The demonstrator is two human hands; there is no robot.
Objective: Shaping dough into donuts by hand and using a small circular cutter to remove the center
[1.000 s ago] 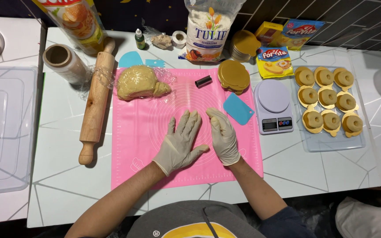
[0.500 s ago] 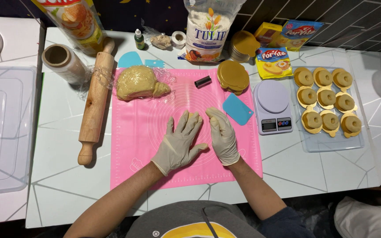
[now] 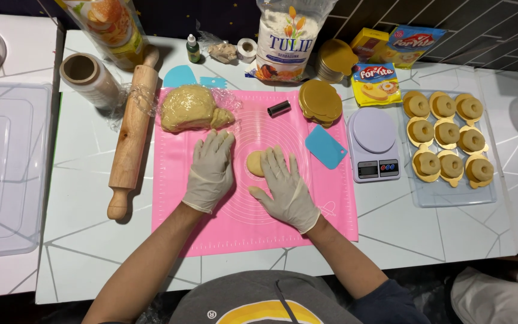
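Two gloved hands lie flat on my pink silicone mat (image 3: pixel 253 222) at mid-frame. At far left a wooden rolling pin (image 3: pixel 130 139) rests on the white table (image 3: pixel 79 240). My left hand (image 3: pixel 211 170), fingers spread, presses the mat just below the wrapped dough lump (image 3: pixel 193 108). My right hand (image 3: pixel 284 189), open, half covers a small round dough piece (image 3: pixel 255 163). Right of it sits a blue scraper (image 3: pixel 326 146).

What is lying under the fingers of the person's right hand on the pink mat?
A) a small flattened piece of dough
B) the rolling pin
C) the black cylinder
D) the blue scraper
A: the gloved right hand rests its fingers on a small piece of dough on the pink mat.
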